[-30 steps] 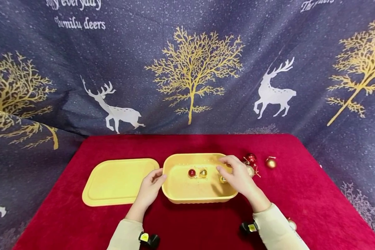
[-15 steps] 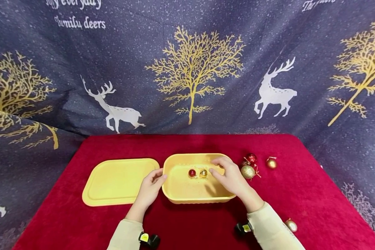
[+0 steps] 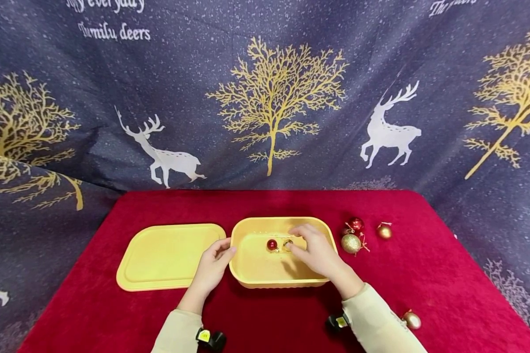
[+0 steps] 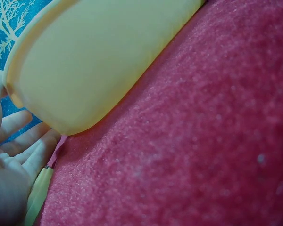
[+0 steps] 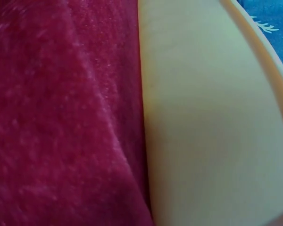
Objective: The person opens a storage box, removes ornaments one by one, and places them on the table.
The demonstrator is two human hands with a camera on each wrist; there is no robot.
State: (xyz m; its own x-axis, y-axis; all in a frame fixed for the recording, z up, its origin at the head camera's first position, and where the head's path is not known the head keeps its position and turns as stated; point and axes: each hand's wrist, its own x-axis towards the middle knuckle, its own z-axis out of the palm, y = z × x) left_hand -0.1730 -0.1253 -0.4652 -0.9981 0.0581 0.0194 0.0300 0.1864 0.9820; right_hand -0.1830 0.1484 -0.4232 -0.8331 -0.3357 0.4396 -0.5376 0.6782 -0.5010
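Observation:
A yellow plastic box (image 3: 282,283) stands on a red cloth. Inside it lie a small red Christmas ball (image 3: 272,244) and a gold Christmas ball (image 3: 288,242), side by side. My left hand (image 3: 215,260) is at the box's left end, with the thumb near the rim. Seen from the left wrist, its fingers (image 4: 30,141) lie loosely extended along the box's outer wall. Over the right part of the box is my right hand (image 3: 315,252), its thumb and index finger apart on either side of the gold ball. The thumb partly covers that ball.
A yellow lid (image 3: 168,257) lies left of the box. To the right are a red ball (image 3: 357,224), a glittery gold ball (image 3: 351,243) and a matte gold ball (image 3: 384,231). A pale gold ball (image 3: 412,320) sits nearer, beside the right sleeve.
My right hand has moved left inside the box, to the gold ball. A second gold ball, seen under it earlier, is out of sight. The left hand has stayed put.

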